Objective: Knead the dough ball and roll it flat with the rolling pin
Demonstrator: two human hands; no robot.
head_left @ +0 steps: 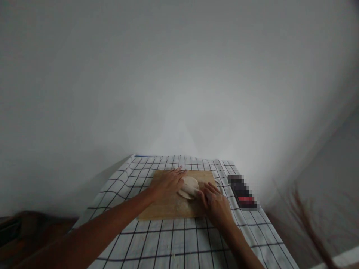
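A round, flat piece of pale dough [191, 182] lies on a wooden board [165, 209]. Across it runs a pale, rounded bar that looks like a rolling pin [190, 189], slanting down to the right between my hands. My left hand [169, 181] is at the dough's left side, fingers stretched out and spread, its palm side hidden. On the right, my right hand [214, 200] has its fingers bent over the near right end of the bar. How far the bar reaches under each hand is hidden.
A white cloth with dark grid lines [154, 246] covers the table. To the board's right lies a dark, blurred-out flat object with a red band [243, 192]. A pale wall [179, 93] rises behind the table. Reddish-brown twigs [305, 216] stand at the lower right.
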